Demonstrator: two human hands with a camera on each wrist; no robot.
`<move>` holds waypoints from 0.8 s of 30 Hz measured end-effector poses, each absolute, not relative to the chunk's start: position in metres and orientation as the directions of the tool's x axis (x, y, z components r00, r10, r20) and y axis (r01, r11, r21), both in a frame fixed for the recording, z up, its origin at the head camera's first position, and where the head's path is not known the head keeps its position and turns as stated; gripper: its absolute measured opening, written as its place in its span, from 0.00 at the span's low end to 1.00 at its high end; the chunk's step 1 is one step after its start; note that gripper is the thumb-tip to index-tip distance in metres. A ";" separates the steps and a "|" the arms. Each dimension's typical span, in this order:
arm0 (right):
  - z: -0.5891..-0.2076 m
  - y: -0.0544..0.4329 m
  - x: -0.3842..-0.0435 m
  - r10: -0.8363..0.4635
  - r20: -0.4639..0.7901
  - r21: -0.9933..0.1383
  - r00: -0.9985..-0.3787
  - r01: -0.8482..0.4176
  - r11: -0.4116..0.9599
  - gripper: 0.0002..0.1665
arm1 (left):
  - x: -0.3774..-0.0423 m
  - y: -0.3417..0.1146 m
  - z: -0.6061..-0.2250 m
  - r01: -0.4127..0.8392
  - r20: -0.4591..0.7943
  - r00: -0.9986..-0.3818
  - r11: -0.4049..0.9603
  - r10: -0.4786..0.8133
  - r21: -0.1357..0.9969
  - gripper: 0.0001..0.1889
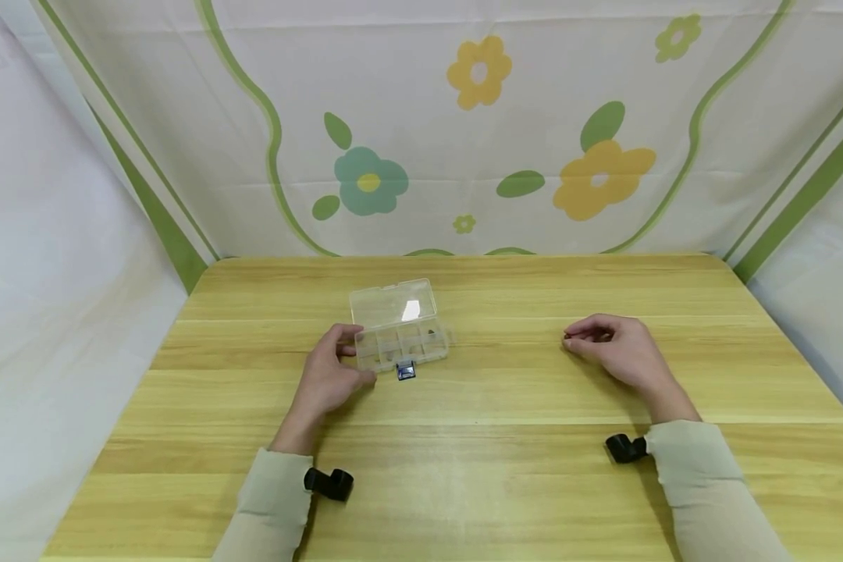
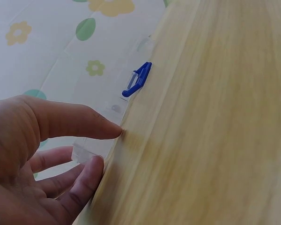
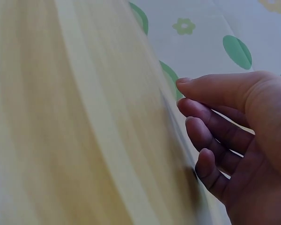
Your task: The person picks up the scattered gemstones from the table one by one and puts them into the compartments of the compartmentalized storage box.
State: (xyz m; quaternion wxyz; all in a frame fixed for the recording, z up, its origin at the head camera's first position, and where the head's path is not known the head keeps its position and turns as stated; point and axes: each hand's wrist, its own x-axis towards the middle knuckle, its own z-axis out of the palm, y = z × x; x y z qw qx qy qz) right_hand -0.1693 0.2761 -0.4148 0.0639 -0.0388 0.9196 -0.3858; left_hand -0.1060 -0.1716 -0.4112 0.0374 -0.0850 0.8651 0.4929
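A clear plastic compartment box (image 1: 402,349) stands on the table with its lid (image 1: 386,306) tipped back. A few small dark bits lie in its compartments. At its front edge sits a blue latch-like piece (image 1: 406,370), hook-shaped in the left wrist view. My left hand (image 1: 333,371) holds the box's left end, thumb at the front corner and fingers at the back. Well to the right of the box, my right hand (image 1: 621,351) hovers low over the wood, thumb and forefinger tips close together. A dark speck shows at those tips; I cannot tell whether they pinch something.
The wooden table (image 1: 478,484) runs up to a white cloth (image 1: 407,94) printed with flowers at the back. White cloth hangs on both sides as well. A black wrist camera (image 1: 329,484) juts from the left sleeve, another camera (image 1: 625,449) from the right.
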 end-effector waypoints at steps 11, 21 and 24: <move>-0.415 0.255 -0.172 -0.162 -0.079 -0.742 -0.984 -0.051 0.669 0.19 | -0.106 -0.172 -0.411 -0.192 -0.153 -0.981 0.492 -0.118 0.849 0.42; -0.415 0.233 -0.178 -0.184 -0.088 -0.769 -0.979 -0.051 0.637 0.15 | -0.106 -0.171 -0.411 -0.188 -0.151 -0.982 0.491 -0.114 0.850 0.42; -0.415 0.226 -0.179 -0.192 -0.091 -0.773 -0.977 -0.052 0.633 0.14 | -0.106 -0.171 -0.411 -0.189 -0.152 -0.982 0.490 -0.114 0.851 0.42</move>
